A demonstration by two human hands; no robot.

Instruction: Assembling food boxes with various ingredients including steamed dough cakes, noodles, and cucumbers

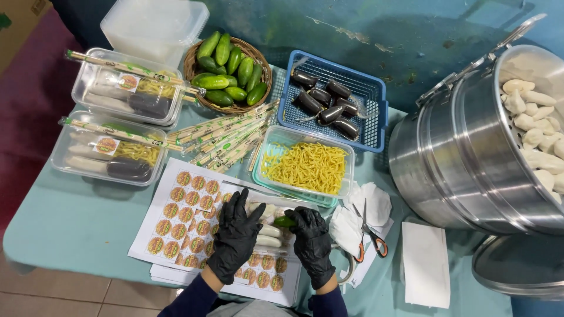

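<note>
Nearest: left hand (235, 235) in a black glove, fingers spread flat, steadying the near-left edge of a clear plastic tray (269, 239) of pale white rolls. Right hand (312, 239), also gloved, fingertips seemingly pinched on a small green cucumber (285, 221) at the tray's right end, though hard to tell under the glove. Best done with a light pinch, laying the cucumber alongside the rolls, tray held flat.

Under the tray, white sheets of round orange stickers (182, 214). To the right, orange-handled scissors (370, 235) on crumpled white paper.

Just beyond, an open clear tub of yellow noodles (308, 167), beside a loose heap of paper-wrapped chopsticks (226, 138). At left, two closed clear boxes (111, 149), each holding rolls, noodles and a dark packet, chopsticks on top.

Farther back, a blue plastic basket (376, 117) of dark sauce packets, and a round wicker basket (261, 61) full of cucumbers. At far right, a large steel steamer pot (458, 158) of pale dumplings.
</note>
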